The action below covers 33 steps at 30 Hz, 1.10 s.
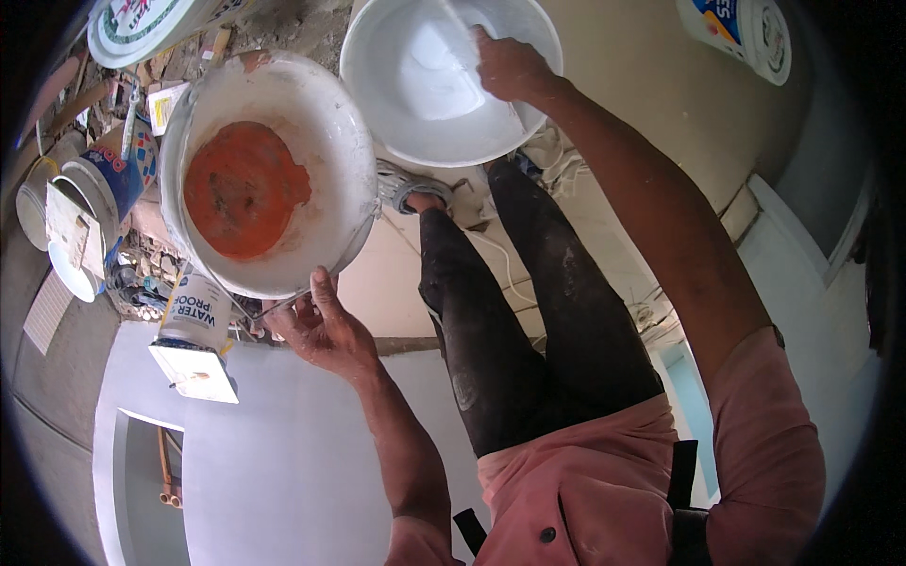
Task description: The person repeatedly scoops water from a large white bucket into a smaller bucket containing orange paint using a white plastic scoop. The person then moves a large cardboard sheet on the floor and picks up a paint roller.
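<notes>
My left hand grips the lower rim and wire handle of a tilted white bucket, the thumb laid on the rim. An orange-red patch with dark marks covers its bottom. At the top middle stands a second, wider white bucket, pale inside. My right hand reaches over it with fingers curled around a long pale strip, which slants across the opening. What kind of thing the strip is cannot be made out.
At the left stand several used paint pails, one white pail with a square white plate on it. Rubble lies at the upper left. Another pail stands at the upper right. A pale cable runs near my legs.
</notes>
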### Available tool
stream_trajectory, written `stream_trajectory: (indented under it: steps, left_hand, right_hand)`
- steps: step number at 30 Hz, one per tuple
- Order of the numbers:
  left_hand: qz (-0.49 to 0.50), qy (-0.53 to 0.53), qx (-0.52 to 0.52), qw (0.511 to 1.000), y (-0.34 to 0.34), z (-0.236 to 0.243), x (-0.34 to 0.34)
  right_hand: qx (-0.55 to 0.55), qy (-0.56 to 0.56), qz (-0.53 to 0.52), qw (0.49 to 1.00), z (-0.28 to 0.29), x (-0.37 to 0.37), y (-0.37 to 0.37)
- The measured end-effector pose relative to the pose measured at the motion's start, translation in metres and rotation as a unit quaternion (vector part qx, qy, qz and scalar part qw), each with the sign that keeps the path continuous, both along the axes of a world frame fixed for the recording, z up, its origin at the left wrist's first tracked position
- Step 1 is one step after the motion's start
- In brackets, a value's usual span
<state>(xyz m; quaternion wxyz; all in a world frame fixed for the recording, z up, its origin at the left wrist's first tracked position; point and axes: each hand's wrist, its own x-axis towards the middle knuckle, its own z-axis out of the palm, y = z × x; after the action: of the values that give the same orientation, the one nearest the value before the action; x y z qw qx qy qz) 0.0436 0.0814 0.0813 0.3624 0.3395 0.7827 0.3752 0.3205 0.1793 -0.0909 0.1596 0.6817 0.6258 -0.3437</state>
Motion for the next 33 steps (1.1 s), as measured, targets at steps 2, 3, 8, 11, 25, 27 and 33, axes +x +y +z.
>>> stream_trajectory:
  steps: [2,3,8,11,25,27,33]
  left_hand:
    - [-0.084,0.070,0.030,0.994,0.001,-0.005,0.005]
    - [-0.108,0.122,0.007,0.987,0.005,-0.001,0.016]
    - [-0.195,0.251,0.019,0.948,0.014,0.003,0.053]
    - [-0.233,0.248,0.039,0.940,0.012,-0.001,0.059]
    - [-0.288,0.302,0.059,0.907,0.013,-0.001,0.066]
    - [-0.261,0.279,0.034,0.924,0.012,0.002,0.068]
    - [-0.076,0.079,-0.011,0.994,0.009,-0.004,0.033]
  right_hand:
    - [-0.001,-0.002,0.031,1.000,0.017,-0.013,0.008]
    - [0.002,-0.005,0.048,0.999,0.019,-0.015,0.011]
    - [0.032,0.006,0.055,0.998,0.018,-0.010,0.019]
    - [0.035,0.013,0.064,0.997,0.018,-0.008,0.017]
    - [0.070,0.009,0.075,0.995,0.017,-0.008,0.010]
    - [0.065,0.017,0.065,0.996,0.019,-0.011,0.009]
    - [0.011,0.022,0.025,0.999,0.020,-0.024,0.001]
